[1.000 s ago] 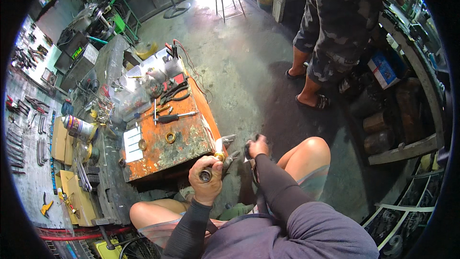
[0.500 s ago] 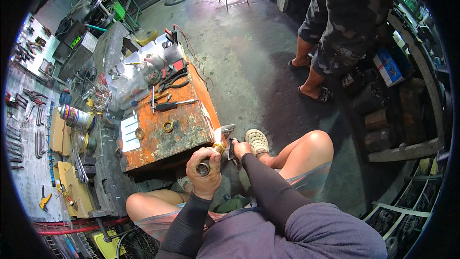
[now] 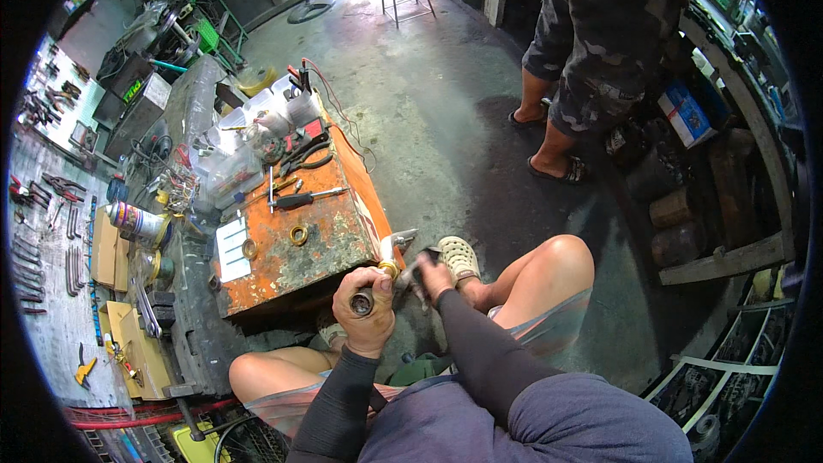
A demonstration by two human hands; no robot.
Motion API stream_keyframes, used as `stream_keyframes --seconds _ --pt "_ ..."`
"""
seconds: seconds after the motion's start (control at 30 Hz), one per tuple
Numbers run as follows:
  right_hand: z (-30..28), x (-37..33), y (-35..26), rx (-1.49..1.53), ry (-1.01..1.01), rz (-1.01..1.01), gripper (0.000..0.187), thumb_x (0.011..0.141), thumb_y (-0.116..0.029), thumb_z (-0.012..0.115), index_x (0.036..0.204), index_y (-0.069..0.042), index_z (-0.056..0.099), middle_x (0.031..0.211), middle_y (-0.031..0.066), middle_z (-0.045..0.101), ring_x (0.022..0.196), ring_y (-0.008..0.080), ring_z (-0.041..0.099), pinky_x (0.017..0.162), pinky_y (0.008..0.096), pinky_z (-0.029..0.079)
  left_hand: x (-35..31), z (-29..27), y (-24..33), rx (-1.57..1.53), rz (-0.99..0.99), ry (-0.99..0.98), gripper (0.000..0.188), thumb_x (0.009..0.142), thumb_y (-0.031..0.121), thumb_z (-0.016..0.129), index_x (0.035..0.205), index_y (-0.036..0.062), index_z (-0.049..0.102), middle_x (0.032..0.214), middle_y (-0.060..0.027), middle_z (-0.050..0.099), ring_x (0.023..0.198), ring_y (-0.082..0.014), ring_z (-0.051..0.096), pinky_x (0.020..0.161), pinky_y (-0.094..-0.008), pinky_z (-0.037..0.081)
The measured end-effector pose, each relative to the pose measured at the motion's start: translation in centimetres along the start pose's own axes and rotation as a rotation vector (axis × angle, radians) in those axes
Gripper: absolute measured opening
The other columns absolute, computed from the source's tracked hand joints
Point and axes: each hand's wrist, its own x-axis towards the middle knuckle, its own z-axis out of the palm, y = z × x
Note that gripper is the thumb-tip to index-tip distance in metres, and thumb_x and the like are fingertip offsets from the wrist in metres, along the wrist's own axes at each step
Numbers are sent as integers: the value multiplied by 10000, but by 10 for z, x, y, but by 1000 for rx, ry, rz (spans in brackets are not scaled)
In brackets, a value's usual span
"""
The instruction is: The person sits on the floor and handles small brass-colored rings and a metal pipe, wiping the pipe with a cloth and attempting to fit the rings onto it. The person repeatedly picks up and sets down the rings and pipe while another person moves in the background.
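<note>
Metal tube [image 3: 363, 303] with a gold collar [image 3: 388, 268] sits clamped in the left hand [image 3: 367, 326] just beside the orange table [image 3: 333, 236], while the right hand [image 3: 435, 276] curls nearby around a dark object [image 3: 430, 254], its shape unclear.

The metal collar [image 3: 389, 267] is brassy gold, the table [image 3: 330, 249] patchy orange, the clog [image 3: 459, 255] cream, those trousers [image 3: 600, 43] grey camouflage.

Your left hand [image 3: 369, 327] hides most of the tubular piece [image 3: 361, 303] it grips. Your right hand [image 3: 434, 277] is blurred, and the dark thing [image 3: 429, 255] at its fingers cannot be made out. Marks on the white sheet [image 3: 231, 250], left on the bench [image 3: 330, 244], are too small to read. The far edge cuts off the co-worker's [image 3: 600, 51] upper body.
</note>
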Motion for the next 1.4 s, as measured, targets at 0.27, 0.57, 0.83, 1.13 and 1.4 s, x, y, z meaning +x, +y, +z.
stream_keyframes --seconds 0.27,0.57,0.83,1.13,1.4 --pt "2 -20 0 -273 -43 -295 550 1033 -465 721 1135 75 744 1100 335 763 1072 507 729 933 545 550 -3 -7 -8 -90 -58 -25 229 1062 192 788 990 17 658 863 -79 688 828 -178 679 896 -394 589" --pt "29 33 -7 -437 -51 8 699 1059 -576 604 1176 93 773 1272 338 740 1280 445 700 1075 513 528 -9 -19 -17 -127 -81 -39 205 997 156 850 991 10 707 952 -111 763 937 -227 745 900 -366 584" --pt "-31 46 30 22 242 184 736 1054 -555 635 1327 125 707 1343 333 726 1314 461 679 1083 507 520 -7 -10 -12 -50 -54 -62 159 1000 112 826 1002 5 709 971 -124 770 927 -231 743 904 -355 574" --pt "2 5 20 -344 -118 -294 480 1031 -392 730 1197 59 750 1120 331 758 1079 503 725 945 539 558 -6 -13 -9 -98 -89 -24 175 983 105 844 955 0 708 954 -123 771 918 -221 745 870 -346 581" --pt "-19 138 84 159 153 293 569 1011 -351 704 1368 91 683 1355 257 729 1185 339 718 961 463 567 -1 0 -6 -158 -22 -129 159 985 98 835 955 1 713 920 -115 756 899 -219 736 868 -348 577"
